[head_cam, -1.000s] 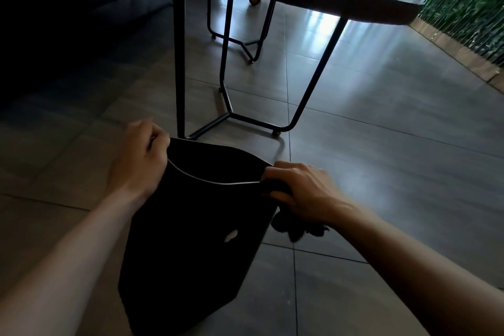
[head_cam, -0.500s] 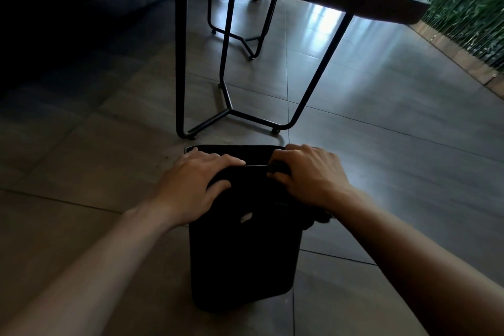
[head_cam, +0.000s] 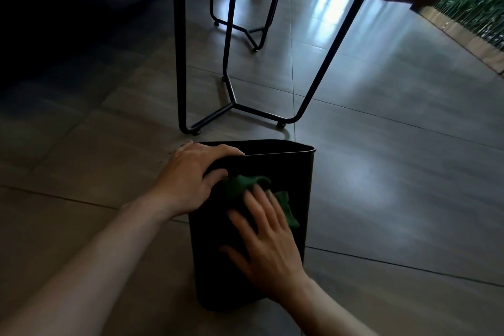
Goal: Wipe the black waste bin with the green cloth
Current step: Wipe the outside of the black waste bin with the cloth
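Here the bin [head_cam: 286, 188] is standing on the floor [head_cam: 381, 199], the left hand [head_cam: 191, 180] curling over its rim, the right hand [head_cam: 268, 243] spreading flat on the cloth [head_cam: 240, 185] against the near wall. Pressing hard could be tipping the light bin, or the cloth could be slipping free.

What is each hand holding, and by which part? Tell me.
The left hand grips the black bin by its near top rim. The right hand presses the green cloth flat against the bin's side.
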